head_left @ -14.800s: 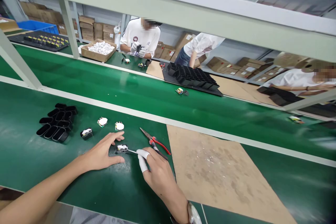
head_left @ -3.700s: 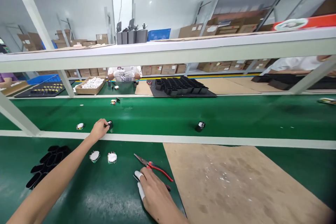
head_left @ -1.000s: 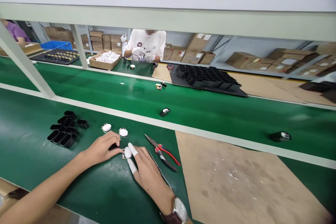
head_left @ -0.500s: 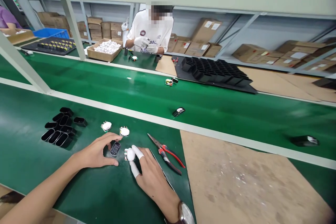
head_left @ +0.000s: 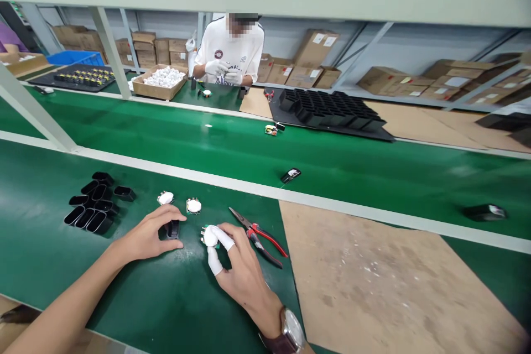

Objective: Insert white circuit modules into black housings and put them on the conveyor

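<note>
My left hand [head_left: 151, 235] curves around a small black case [head_left: 172, 229], thumb below it and fingers above. White covers sit on the thumb and index finger of my right hand [head_left: 236, 265], which pinches a small circuit board with a white round top [head_left: 211, 236]. Two similar white-topped boards, one on the left [head_left: 166, 198] and one on the right [head_left: 193, 206], lie just beyond my left hand. Red-handled pliers [head_left: 258, 237] rest right of my right hand. Several open black cases [head_left: 97, 221] stand grouped on the green table at the left.
Brown cardboard [head_left: 373, 276] covers the table's right part. Beyond a pale rail [head_left: 232, 185], a green belt [head_left: 182, 133] bears a few parts. Across it, a person in a white shirt [head_left: 232, 47] works between a box of white pieces [head_left: 160, 91] and rows of black cases [head_left: 332, 110].
My left hand has closed in around the black case. My right hand has drawn slightly away with the board, widening the gap between them. The parts on the belt have shifted a little right in view.
</note>
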The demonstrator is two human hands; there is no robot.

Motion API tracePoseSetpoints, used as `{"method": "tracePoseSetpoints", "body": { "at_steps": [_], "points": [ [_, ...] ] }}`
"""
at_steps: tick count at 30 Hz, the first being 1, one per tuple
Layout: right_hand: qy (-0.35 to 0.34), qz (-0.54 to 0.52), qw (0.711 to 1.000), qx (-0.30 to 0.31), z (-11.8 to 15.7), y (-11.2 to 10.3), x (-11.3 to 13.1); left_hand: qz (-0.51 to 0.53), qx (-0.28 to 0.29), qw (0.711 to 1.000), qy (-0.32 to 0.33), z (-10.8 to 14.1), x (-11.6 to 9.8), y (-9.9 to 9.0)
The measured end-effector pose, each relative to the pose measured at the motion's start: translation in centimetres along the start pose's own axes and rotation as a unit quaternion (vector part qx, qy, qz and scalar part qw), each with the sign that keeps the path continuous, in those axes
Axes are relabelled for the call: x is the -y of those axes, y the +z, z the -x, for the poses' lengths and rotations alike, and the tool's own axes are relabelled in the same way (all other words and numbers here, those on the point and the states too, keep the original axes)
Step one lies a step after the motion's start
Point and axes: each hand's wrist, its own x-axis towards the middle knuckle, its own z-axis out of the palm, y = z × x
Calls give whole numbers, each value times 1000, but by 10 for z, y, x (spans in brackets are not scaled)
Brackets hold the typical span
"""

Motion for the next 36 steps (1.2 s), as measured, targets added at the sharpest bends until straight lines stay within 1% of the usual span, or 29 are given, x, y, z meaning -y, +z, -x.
{"method": "tracePoseSetpoints", "body": {
  "at_steps": [3,5,7,10,13,15,17,24,31,36],
  "points": [
    [-4,-5,1000,-8,0,0,1,0,8,1000,-13,-1,3,3],
    [-5,-14,1000,-12,0,0,2,-2,-1,1000,-28,-1,3,5],
    [-9,-30,999,-20,1,-1,5,-4,-19,999,-27,0,2,11],
    [-21,-53,998,-25,1,-3,11,6,-41,999,11,1,-1,22],
    [-28,-53,998,-21,2,-2,16,13,-42,997,59,1,-7,33],
    [-39,-37,998,-23,2,-1,17,13,-41,996,83,1,-10,37],
    [-53,-19,998,-20,2,0,17,11,-39,995,88,1,-12,38],
    [-70,16,997,-2,2,3,14,18,-30,998,49,3,-11,37],
    [-65,43,997,22,6,4,15,10,-29,998,54,3,-10,42],
    [-58,72,995,39,3,2,16,-11,-24,998,57,2,-9,43]
  ]
}}
